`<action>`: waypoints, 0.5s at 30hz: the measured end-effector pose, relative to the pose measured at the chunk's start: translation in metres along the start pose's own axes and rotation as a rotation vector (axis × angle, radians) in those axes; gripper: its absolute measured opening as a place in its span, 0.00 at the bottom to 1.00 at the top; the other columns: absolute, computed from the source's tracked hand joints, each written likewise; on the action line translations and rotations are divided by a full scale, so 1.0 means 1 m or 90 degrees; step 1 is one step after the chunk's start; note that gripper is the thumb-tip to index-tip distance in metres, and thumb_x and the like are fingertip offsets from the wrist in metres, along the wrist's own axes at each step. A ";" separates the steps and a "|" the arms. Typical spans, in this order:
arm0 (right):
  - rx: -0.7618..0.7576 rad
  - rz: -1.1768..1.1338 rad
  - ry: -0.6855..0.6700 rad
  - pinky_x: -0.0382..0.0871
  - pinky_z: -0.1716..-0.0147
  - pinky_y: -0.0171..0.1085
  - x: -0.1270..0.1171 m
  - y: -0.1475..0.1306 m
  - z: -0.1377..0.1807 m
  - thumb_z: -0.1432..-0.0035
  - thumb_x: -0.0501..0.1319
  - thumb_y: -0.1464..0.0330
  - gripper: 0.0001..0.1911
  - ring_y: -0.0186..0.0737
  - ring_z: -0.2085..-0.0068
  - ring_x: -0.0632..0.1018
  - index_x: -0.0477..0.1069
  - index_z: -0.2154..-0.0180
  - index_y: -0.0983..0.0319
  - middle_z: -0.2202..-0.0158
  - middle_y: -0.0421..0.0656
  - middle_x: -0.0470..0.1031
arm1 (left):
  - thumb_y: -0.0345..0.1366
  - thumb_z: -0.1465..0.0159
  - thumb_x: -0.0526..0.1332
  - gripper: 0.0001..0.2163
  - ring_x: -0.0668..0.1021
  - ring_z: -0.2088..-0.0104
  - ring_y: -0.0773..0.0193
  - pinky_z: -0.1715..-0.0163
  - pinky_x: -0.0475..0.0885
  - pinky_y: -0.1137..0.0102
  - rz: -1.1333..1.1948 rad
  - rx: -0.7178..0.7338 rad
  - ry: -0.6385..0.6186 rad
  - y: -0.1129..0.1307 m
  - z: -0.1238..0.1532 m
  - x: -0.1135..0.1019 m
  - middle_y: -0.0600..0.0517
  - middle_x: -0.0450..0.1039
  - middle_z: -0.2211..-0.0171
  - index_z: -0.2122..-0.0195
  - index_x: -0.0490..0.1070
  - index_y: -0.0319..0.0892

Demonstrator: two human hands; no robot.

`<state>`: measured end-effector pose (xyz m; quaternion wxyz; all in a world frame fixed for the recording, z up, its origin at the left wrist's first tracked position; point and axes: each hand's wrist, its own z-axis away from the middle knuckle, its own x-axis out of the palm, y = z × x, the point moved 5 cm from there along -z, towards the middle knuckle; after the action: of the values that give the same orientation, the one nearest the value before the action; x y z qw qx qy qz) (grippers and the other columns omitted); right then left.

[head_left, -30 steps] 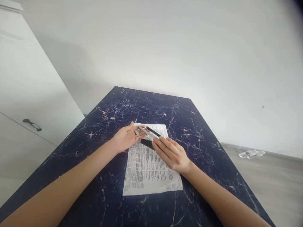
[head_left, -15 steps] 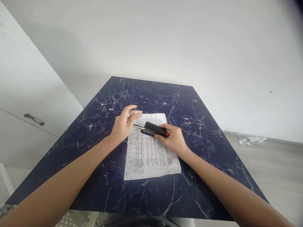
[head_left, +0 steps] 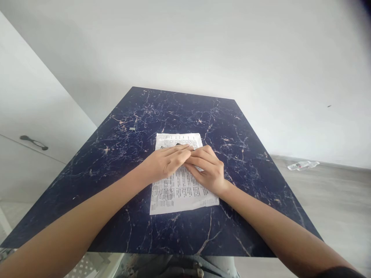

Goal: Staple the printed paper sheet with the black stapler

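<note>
A sheet of printed paper (head_left: pixel 185 202) lies on the dark blue marbled table (head_left: pixel 174 235), its near right edge slightly raised. On top of it is a black stapler (head_left: pixel 179 144), almost wholly covered by my hands; only small bits show past the fingers. My left hand (head_left: pixel 169 162) is closed over its left part, fingers together and pointing right. From the right, my right hand (head_left: pixel 205 166) wraps around the stapler, with the fingertips meeting those of the left hand. Whether the stapler's metal rail is still pulled out is hidden.
A small pale flat piece (head_left: pixel 132 129) rests on the table beyond my left hand. White drawers with a dark handle (head_left: pixel 34 143) stand to the left. Against the wall on the right, a crumpled plastic wrapper (head_left: pixel 303 165) lies on the floor.
My left hand has moved right and down onto the stapler, its fingers coming together. The right hand has shifted its grip higher over the stapler, which is now mostly hidden.
</note>
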<state>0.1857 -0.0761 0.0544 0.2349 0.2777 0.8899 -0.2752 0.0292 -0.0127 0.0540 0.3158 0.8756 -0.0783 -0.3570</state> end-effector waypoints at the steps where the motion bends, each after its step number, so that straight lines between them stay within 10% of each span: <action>1: 0.023 0.017 -0.015 0.77 0.55 0.50 -0.001 0.002 0.001 0.31 0.64 0.69 0.09 0.45 0.56 0.82 0.81 0.54 0.49 0.59 0.38 0.84 | 0.35 0.32 0.66 0.10 0.77 0.38 0.50 0.36 0.70 0.46 0.054 -0.055 0.000 -0.001 -0.001 0.000 0.46 0.78 0.43 0.50 0.74 0.45; 5: 0.106 0.079 0.008 0.76 0.53 0.53 -0.020 0.026 -0.004 0.31 0.63 0.68 0.10 0.46 0.56 0.82 0.81 0.54 0.48 0.59 0.36 0.84 | 0.40 0.40 0.74 0.15 0.73 0.36 0.43 0.31 0.60 0.41 0.074 -0.155 0.019 -0.013 -0.007 -0.015 0.47 0.78 0.42 0.53 0.77 0.47; 10: 0.247 0.213 0.107 0.75 0.56 0.47 -0.076 0.120 0.000 0.35 0.63 0.66 0.06 0.46 0.60 0.81 0.80 0.61 0.56 0.62 0.42 0.83 | 0.38 0.32 0.65 0.08 0.68 0.35 0.39 0.32 0.56 0.38 -0.260 -0.154 0.133 -0.061 -0.001 -0.075 0.47 0.73 0.40 0.53 0.77 0.47; 15: 0.349 0.336 0.063 0.72 0.51 0.48 -0.114 0.215 0.032 0.43 0.62 0.68 0.09 0.50 0.60 0.80 0.81 0.64 0.60 0.67 0.46 0.82 | 0.41 0.29 0.55 0.20 0.64 0.33 0.33 0.36 0.60 0.38 -0.525 -0.429 0.120 -0.141 0.038 -0.117 0.34 0.63 0.33 0.40 0.70 0.39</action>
<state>0.4119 0.0114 0.0184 0.1717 0.5626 0.6916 -0.4191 -0.0947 0.1220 0.0155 0.4184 0.7120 0.4196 -0.3767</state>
